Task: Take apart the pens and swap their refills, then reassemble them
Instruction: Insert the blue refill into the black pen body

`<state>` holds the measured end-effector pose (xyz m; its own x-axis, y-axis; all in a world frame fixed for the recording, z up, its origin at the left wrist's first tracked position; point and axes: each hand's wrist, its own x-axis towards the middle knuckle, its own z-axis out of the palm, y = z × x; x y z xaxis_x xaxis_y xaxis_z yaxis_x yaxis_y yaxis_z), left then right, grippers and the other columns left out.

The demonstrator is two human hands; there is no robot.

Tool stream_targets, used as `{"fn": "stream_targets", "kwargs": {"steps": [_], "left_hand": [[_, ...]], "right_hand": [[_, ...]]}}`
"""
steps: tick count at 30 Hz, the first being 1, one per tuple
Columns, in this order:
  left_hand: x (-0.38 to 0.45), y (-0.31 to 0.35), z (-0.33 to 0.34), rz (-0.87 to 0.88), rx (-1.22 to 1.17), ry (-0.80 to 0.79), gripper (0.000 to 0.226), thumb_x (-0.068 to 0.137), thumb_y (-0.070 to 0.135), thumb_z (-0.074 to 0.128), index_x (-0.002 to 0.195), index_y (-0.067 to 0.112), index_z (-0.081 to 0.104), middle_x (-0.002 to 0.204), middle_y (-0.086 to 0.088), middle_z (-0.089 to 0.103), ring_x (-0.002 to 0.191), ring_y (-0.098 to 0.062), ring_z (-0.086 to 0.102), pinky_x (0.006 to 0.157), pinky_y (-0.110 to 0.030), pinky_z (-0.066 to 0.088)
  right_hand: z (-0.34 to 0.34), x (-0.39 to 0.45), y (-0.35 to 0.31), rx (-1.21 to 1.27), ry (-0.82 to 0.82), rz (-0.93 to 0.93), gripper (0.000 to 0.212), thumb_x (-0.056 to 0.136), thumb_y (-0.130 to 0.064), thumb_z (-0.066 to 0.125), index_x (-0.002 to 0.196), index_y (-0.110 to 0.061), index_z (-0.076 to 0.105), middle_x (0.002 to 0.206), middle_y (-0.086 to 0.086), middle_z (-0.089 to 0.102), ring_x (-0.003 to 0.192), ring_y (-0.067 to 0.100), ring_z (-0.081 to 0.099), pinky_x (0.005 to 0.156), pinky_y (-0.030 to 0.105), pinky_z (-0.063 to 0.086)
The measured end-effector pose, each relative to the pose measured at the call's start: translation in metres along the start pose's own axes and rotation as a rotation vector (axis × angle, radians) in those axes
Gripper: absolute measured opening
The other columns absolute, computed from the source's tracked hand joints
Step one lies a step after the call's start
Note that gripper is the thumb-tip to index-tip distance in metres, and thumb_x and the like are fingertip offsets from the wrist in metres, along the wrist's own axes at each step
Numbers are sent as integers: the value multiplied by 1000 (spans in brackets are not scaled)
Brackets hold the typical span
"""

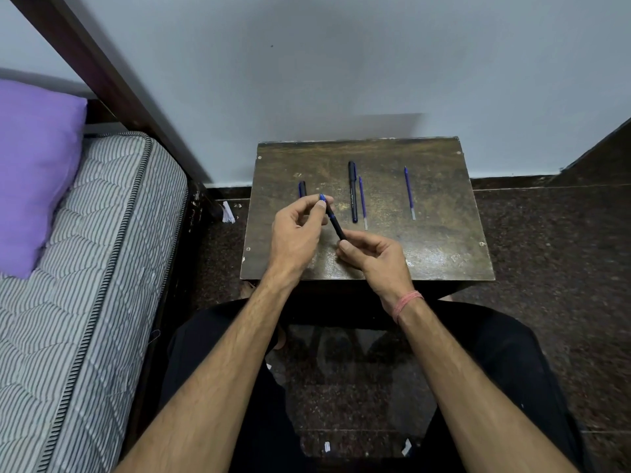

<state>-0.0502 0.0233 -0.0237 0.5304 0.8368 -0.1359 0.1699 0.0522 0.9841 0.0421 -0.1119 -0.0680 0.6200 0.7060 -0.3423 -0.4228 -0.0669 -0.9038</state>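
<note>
Small dark wooden table [444,233] standing against pale wall.

- Left hand [295,230]: fingertips pinching blue tip end of pen barrel [334,221].
- Right hand [375,259]: fingers clamping barrel's lower end.
- Cap [302,189] lying just beyond left fingertips.
- Second pen [352,191], first refill [362,203] lying beyond right fingers; second refill [409,192] further right.
- Step, judged: unscrewing or refitting tip section.
- Next: twisting tip, keeping barrel steady.

The small table [426,240] had a worn, scuffed wooden top with a dull sheen near the front edge. The pens [352,192] looked like smooth dark plastic. At left, the mattress [85,268] was quilted striped cloth and the purple pillow [34,172] soft matt fabric. The floor [546,250] was speckled polished stone.
</note>
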Motion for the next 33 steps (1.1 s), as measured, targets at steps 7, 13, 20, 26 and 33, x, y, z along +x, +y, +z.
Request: {"fn": "stream_targets", "kwargs": {"steps": [7,13,20,26,33], "left_hand": [[-2,-8,7,-184,-219,68,13,96,36,89,101,24,86,92,3,82,93,-15,75,90,-40,63],[-3,-11,6,-171,-262,14,28,107,15,73,135,12,70,97,2,86,91,-8,76,92,-31,61],[-2,-7,12,-253,-362,-24,7,110,16,68,111,20,74,102,1,83,108,-17,70,107,-39,52],[0,-14,10,-310,-513,9,4,105,11,75,107,15,77,96,1,70,93,-11,64,114,-36,48],[-5,-23,7,-228,-472,-31,16,115,2,54,123,10,65,100,-1,85,92,-4,78,92,-21,61]], "right_hand": [[0,0,0,-26,-5,-16,26,97,-8,84,99,-33,91,101,10,87,92,21,85,87,31,68],[-1,5,2,-88,6,-26,15,101,-6,79,106,-19,86,90,7,86,76,12,79,79,29,68],[-2,8,5,-85,34,-11,12,101,-9,81,112,-11,84,93,11,86,80,17,81,83,36,69],[-1,7,5,-130,35,-16,9,101,-11,81,105,-17,86,96,10,87,84,18,82,93,45,68],[1,4,1,-167,57,-6,16,105,-9,75,116,-1,82,93,12,84,80,18,80,94,45,69]]}}
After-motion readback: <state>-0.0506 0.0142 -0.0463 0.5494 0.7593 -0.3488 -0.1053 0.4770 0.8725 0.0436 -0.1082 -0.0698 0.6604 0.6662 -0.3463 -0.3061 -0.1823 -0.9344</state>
